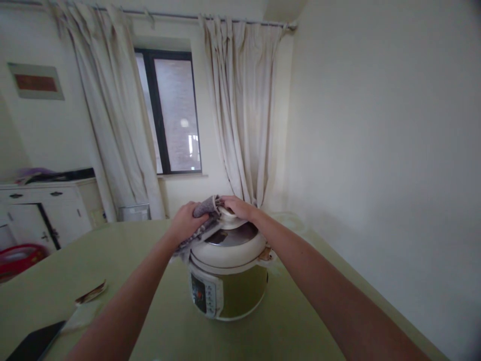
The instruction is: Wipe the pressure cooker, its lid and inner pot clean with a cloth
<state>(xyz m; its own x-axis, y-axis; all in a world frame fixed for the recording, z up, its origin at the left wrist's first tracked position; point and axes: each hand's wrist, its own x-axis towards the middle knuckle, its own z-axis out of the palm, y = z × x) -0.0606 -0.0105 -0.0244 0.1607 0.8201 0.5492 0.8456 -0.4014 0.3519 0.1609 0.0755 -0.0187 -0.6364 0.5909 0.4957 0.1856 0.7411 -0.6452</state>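
One cooker [244, 291], one cloth [205, 206] and two hands are at the centre of the green table [150, 321]. The left hand [187, 220] grasps the folded cloth over the left of the cooker's lid [229, 258]; the right hand [238, 206] rests on the lid's top with fingers at the cloth's edge, though whether it grips cloth or knob I cannot tell. The tabletop spreads widest to the cooker's left; on its right, a narrower strip runs to the edge beside the wall [376, 125]. One dark flat object [35, 341] and one small brown-edged item [90, 293] lie at near left, beyond the left forearm. Past the table stand one white cabinet [71, 210], one red basket [28, 255] and two curtains [244, 100] flanking one window [176, 110].
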